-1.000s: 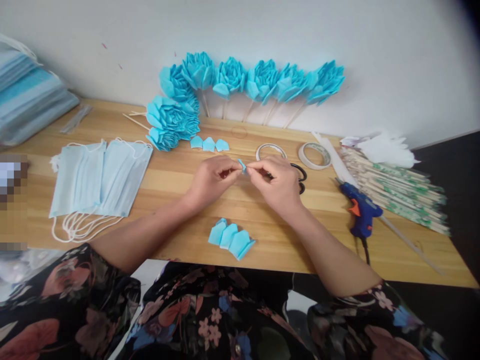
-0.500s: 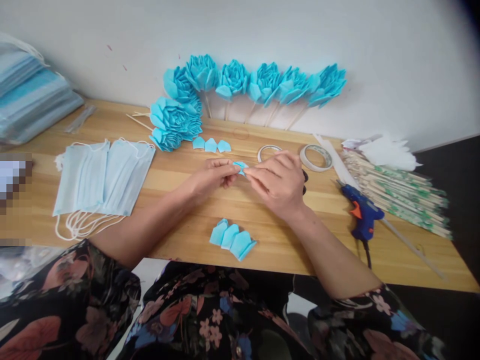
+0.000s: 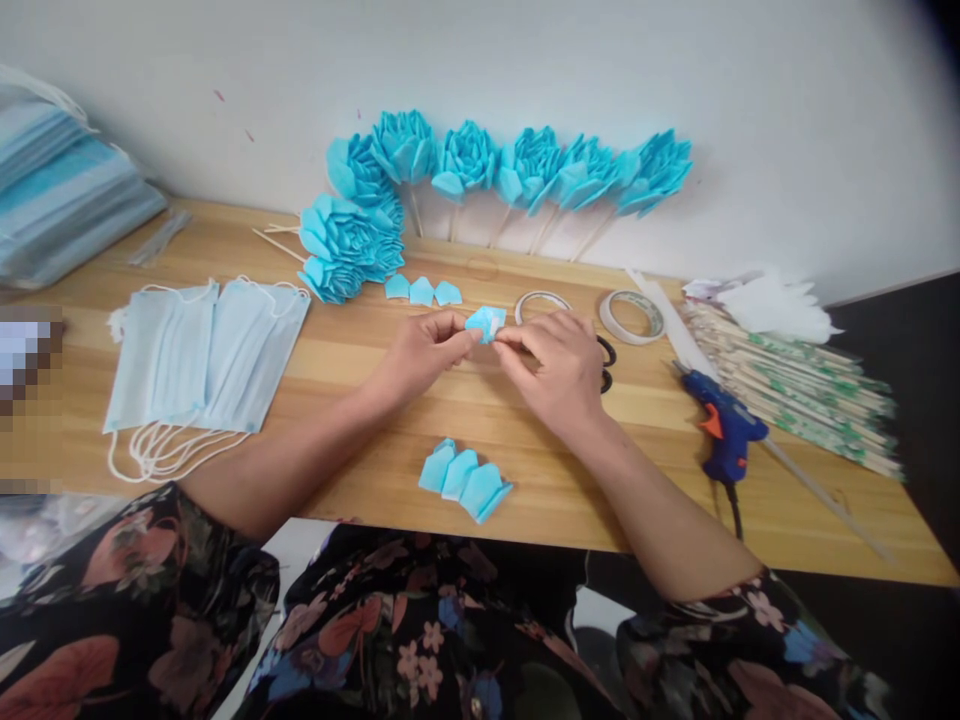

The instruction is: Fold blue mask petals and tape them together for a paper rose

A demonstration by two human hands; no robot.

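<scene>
Looking down, head cam: one wooden table (image 3: 525,440) against a white wall, craft stuff all over it.
left hand (image 3: 420,352): fingertips pinched together on the left edge of the small blue piece (image 3: 486,322).
right hand (image 3: 559,365): same deal, thumb and fingers clamped on its right edge.
small blue piece: held just above the table between both hands, mid-table, near the closer tape roll (image 3: 540,300).
folded petals (image 3: 465,478): a little fan lying by the front edge, below the hands, untouched.
face masks (image 3: 206,350): flat pile on the left, ear loops trailing.
blue flowers (image 3: 480,160): on sticks, leaning on the wall; a couple more lie on the table.
scissors (image 3: 604,352): mostly hidden behind the right hand.
glue gun (image 3: 724,425): right side, just beside the stick bundle (image 3: 795,385).
</scene>
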